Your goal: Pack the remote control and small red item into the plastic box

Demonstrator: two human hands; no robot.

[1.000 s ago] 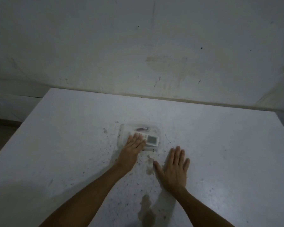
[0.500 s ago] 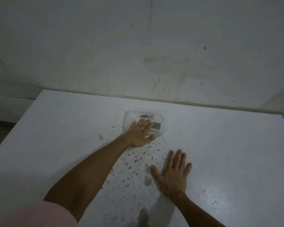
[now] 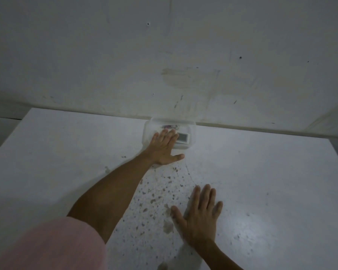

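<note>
From the head view, the left hand [image 3: 163, 148] lies flat, fingers spread, on the clear plastic box [image 3: 191, 131] at the table's [image 3: 261, 172] far edge, gripping nothing. Inside lie the remote control [image 3: 182, 137] and small red item [image 3: 169, 126]. The right hand [image 3: 198, 217] rests open-palmed on the table, well apart.
</note>
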